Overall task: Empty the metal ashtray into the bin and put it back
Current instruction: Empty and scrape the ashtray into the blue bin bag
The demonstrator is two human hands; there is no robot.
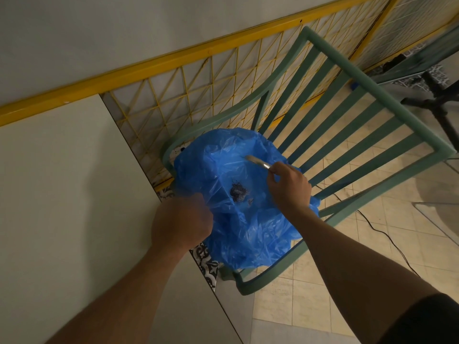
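Observation:
A blue plastic bin bag [238, 227] lies open on the seat of a green slatted chair. Dark ash [238, 192] sits in a small heap inside the bag. My right hand [289, 186] holds the metal ashtray [258, 162] tipped on edge above the bag's opening, so only its thin silver rim shows. My left hand [181, 222] grips the bag's near left edge and holds it open. The hand is slightly blurred.
The green chair [360, 135] stands beside a white table [69, 207] on the left. A yellow wire-grid railing [198, 95] runs behind. A black cable [387, 237] crosses the beige tiled floor. A glass table edge and dark stand sit at the right.

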